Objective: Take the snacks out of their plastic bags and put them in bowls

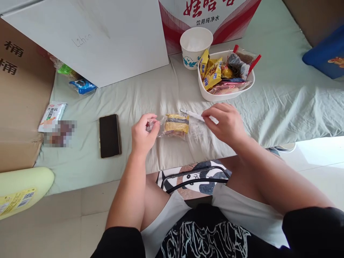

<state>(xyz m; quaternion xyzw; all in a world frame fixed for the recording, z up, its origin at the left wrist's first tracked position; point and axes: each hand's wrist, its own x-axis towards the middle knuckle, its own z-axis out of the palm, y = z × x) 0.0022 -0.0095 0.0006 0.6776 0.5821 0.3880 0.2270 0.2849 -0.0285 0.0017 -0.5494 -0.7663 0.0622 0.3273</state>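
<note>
My left hand (145, 132) is closed on the left end of a clear plastic bag (162, 131). A yellow snack packet (176, 123) with a dark band across it lies in or under this clear film, on the cloth. My right hand (224, 122) pinches a slim white strip-like piece (197, 116) with a greyish far end, which points left over the packet's upper right corner. Crumpled clear film spreads below that piece, right of the packet. Whether the white piece is joined to the film, I cannot tell.
A phone (109, 136) lies at the left. Behind are a white tub (215, 96) of wrapped snacks, a paper cup (196, 46), a white box (94, 43) and a red-and-white carton (172, 28). A white snack packet (51, 114) lies far left. The green cloth's edge (129, 175) is before my knees.
</note>
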